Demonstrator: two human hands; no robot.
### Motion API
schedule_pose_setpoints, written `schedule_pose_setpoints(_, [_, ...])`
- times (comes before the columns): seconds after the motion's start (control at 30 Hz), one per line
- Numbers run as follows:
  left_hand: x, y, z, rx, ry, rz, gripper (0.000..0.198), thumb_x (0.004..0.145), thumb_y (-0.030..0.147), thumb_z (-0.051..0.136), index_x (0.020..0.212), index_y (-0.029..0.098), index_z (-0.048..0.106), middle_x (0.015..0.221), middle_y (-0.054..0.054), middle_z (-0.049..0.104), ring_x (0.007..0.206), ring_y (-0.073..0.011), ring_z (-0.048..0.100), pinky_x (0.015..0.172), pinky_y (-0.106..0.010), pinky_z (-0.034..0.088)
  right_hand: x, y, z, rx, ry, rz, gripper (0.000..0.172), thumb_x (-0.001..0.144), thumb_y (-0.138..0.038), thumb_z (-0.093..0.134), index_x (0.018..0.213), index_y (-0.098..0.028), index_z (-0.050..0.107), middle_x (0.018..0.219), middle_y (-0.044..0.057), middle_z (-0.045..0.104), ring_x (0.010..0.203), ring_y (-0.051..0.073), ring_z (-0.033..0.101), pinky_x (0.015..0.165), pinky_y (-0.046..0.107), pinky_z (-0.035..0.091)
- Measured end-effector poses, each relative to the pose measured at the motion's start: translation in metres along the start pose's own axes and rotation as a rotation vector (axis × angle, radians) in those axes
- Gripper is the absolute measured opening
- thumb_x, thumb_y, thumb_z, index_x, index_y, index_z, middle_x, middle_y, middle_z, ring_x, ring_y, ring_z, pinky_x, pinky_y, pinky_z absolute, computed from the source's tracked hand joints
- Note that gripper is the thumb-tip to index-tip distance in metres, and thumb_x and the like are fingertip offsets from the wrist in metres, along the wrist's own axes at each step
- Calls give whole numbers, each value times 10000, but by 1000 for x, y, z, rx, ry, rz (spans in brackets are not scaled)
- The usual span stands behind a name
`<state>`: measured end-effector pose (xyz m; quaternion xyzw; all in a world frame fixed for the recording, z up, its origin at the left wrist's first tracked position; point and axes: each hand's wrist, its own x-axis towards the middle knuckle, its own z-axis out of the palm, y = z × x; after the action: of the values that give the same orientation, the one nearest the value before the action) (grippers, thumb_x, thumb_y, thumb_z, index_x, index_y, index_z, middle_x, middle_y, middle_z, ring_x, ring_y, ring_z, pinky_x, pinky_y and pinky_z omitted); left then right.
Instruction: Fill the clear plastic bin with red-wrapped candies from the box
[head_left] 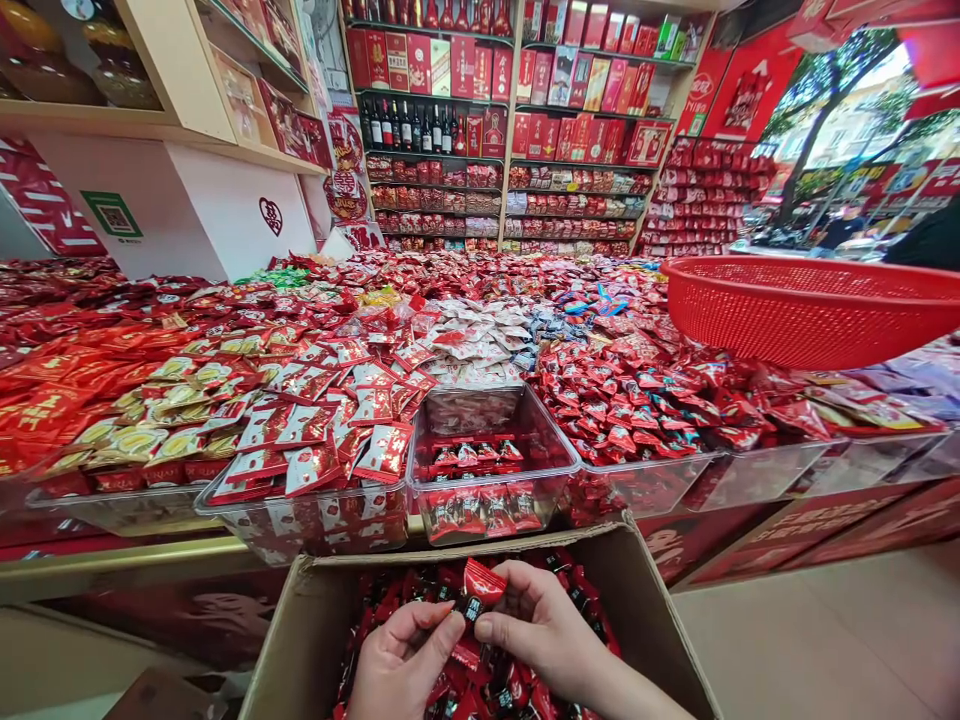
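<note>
Between my two hands is a small red and black candy packet [478,588] with white lettering, pinched by the fingers. My left hand [409,655] grips its left side with thumb and forefinger. On the right side, my right hand [541,632] has thumb and fingers closed on it. Both hands are over an open cardboard box [289,620] full of similar red and black packets [517,692]. Just beyond the box stands a clear plastic bin [559,440], with rows of the same kind of packet [480,455] low inside it.
Heaped bins of wrapped sweets flank the clear bin, with white and red packets [307,425] left and red packets [622,400] right. A red plastic basket [802,310] rests on the heap at right. Shelves [514,110] of boxes and bottles stand behind. Tiled floor [847,640] shows at lower right.
</note>
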<state>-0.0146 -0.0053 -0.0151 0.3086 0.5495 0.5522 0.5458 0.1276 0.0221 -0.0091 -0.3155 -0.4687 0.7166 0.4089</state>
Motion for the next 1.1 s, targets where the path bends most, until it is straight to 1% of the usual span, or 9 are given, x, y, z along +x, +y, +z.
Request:
schedule_pose_setpoints(0.1, [0, -3, 0, -5, 7, 3, 212, 464, 297, 734, 586, 148, 643, 574, -9, 651, 555, -127, 562, 544, -203, 454, 0, 1, -1, -39, -1, 10, 252, 602, -240, 661, 797, -136, 538, 714, 6, 563, 656, 91, 505, 634, 230, 409])
schedule_pose_setpoints(0.27, [-1, -5, 1, -58, -53, 27, 349, 473, 290, 734, 785, 168, 632, 697, -25, 676, 685, -159, 597, 637, -225, 471, 1, 0, -3, -76, 5, 8, 263, 600, -261, 660, 805, -142, 545, 738, 12, 564, 672, 101, 508, 630, 229, 405])
schedule_pose_setpoints(0.33, [-2, -6, 0, -42, -69, 20, 315, 479, 279, 735, 752, 162, 632, 645, -16, 668, 640, -137, 588, 603, -197, 465, 1, 2, -4, -78, -4, 16, 263, 590, -251, 668, 794, -141, 544, 720, 5, 559, 651, 95, 498, 613, 224, 400])
schedule_pose_setpoints(0.53, [0, -8, -3, -26, -35, 19, 273, 461, 284, 744, 673, 154, 631, 554, 15, 627, 553, -99, 551, 538, -161, 441, -1, 6, -5, -97, 5, 11, 277, 593, -246, 667, 821, -148, 544, 707, -5, 546, 634, 85, 481, 606, 217, 393])
schedule_pose_setpoints(0.83, [-1, -2, -4, 21, -74, 21, 327, 482, 343, 723, 740, 160, 638, 663, -35, 676, 654, -161, 604, 605, -217, 474, -4, 3, 3, -103, 20, -17, 263, 644, -271, 625, 857, -149, 531, 798, 32, 575, 730, 124, 525, 660, 248, 421])
schedule_pose_setpoints(0.9, [-3, 2, -4, 41, -61, 58, 344, 509, 365, 704, 788, 177, 636, 732, -41, 680, 713, -178, 605, 623, -227, 476, -7, -6, 4, -195, 8, -72, 246, 682, -273, 587, 892, -156, 532, 838, 45, 576, 762, 139, 533, 676, 261, 429])
schedule_pose_setpoints(0.97, [-3, 4, -8, 65, -65, 66, 353, 535, 393, 681, 821, 192, 631, 768, -42, 679, 732, -189, 604, 620, -239, 478, -8, -25, 2, -340, 33, -162, 238, 705, -264, 559, 921, -167, 539, 871, 52, 574, 790, 149, 533, 707, 273, 430])
schedule_pose_setpoints(1.03, [0, 2, -14, 105, -87, 35, 338, 549, 422, 663, 795, 192, 632, 737, -43, 676, 699, -192, 605, 606, -255, 477, -2, -53, -1, -484, 96, -278, 250, 710, -254, 550, 949, -179, 541, 896, 52, 569, 811, 150, 526, 741, 281, 422])
schedule_pose_setpoints(1.1, [6, -4, -24, 175, -112, 9, 332, 546, 448, 655, 745, 183, 632, 699, -43, 668, 685, -192, 598, 618, -270, 471, 15, -86, -5, -571, 139, -374, 269, 710, -256, 544, 968, -180, 531, 897, 48, 566, 810, 145, 522, 743, 284, 421])
